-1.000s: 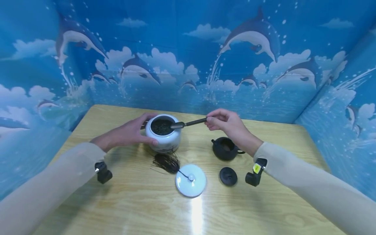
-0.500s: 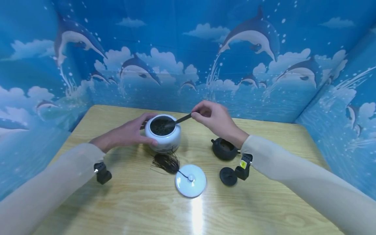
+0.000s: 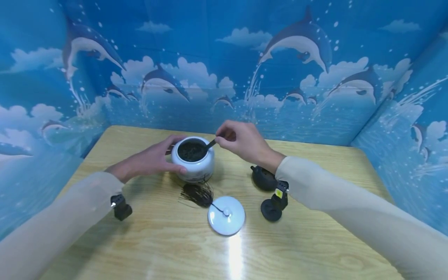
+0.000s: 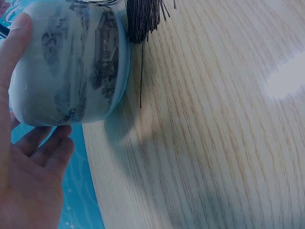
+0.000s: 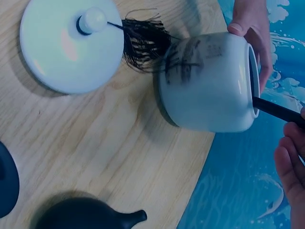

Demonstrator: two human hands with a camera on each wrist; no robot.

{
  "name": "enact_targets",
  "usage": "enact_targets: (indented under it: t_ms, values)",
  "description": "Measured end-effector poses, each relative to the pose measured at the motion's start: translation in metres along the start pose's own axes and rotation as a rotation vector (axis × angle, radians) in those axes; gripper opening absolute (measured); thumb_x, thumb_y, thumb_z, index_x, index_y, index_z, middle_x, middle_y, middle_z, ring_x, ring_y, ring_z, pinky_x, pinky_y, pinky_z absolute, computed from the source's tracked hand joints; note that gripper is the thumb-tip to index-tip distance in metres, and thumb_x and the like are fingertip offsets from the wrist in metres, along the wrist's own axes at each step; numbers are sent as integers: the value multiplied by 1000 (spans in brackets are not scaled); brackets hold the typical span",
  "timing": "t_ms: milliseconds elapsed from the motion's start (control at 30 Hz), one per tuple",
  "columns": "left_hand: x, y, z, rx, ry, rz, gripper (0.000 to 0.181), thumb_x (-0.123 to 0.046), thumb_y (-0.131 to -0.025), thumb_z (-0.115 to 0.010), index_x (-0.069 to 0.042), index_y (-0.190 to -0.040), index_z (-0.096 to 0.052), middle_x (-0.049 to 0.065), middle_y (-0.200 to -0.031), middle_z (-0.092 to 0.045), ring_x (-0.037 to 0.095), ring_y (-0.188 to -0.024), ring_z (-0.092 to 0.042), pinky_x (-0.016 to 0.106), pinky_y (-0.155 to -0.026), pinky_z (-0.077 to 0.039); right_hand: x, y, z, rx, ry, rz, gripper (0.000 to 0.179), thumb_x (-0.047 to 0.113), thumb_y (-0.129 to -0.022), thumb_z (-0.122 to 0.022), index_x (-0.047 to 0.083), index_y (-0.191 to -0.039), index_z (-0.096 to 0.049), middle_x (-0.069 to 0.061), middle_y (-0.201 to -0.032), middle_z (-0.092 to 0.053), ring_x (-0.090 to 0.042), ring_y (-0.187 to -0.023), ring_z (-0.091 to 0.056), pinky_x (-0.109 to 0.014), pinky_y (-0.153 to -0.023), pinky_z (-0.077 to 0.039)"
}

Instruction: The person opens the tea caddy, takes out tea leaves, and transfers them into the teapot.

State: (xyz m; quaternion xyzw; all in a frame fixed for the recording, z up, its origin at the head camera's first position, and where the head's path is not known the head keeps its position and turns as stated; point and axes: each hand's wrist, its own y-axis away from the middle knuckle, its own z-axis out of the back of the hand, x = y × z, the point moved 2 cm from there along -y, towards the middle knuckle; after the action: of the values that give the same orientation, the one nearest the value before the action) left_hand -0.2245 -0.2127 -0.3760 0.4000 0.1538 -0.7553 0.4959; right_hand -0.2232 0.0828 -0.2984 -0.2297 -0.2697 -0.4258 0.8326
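A white porcelain tea jar with dark painted scenery stands lidless on the table, dark loose tea leaves inside. My left hand grips its left side, thumb in front and fingers behind; the left wrist view shows the thumb along the jar. Between the thumb and fingers of my right hand is the dark handle of a tea scoop, slanting down over the rim. The scoop's head is down inside the jar, hidden. In the right wrist view the scoop's handle enters the jar's mouth.
In front of the jar lies its white lid, a black tassel tied to the knob. A black teapot without its lid sits under the right forearm. Nearer lies the black teapot lid. Dolphin-print cloth hangs behind the table.
My right hand has moved left with the scoop, and the scoop's head has gone from the jar's rim down into the tea. The left hand stays on the jar.
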Motion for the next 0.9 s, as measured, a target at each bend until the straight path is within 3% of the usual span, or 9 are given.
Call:
enact_targets:
  t_ms: [267,600,767,900]
  values:
    - [4,3,0,-4,-1,0,123,-54,-80,-95,-16,-173,-23,13,-177,-33,40,-163,-34,68,-131,-32,1,-2,-17,22,4,-14,15,21,-107,-72,12,-119,-76,-1,-106,-78,-14,-96,-73,-35,-88,-64]
    - [4,3,1,-13,-8,2,123,-55,-80,-95,-17,-172,-24,12,-176,-35,39,-162,-35,69,-132,-28,-6,-2,-32,-4,-92,-108,18,25,-109,-69,13,-119,-77,-1,-107,-79,-16,-97,-73,-39,-87,-64]
    - [4,2,1,-11,-9,2,124,-57,-79,-95,-17,-173,-24,11,-176,-35,38,-163,-35,69,-132,-28,-10,1,-36,-12,-203,-210,21,29,-109,-69,15,-122,-76,-3,-110,-78,-20,-101,-73,-39,-85,-63]
    - [3,2,1,-10,-13,2,124,-59,-79,-94,-17,-173,-24,11,-176,-36,38,-163,-35,69,-132,-28,-14,3,-42,-4,-378,-319,22,27,-110,-68,12,-123,-75,-7,-113,-81,-33,-108,-75,-40,-89,-65]
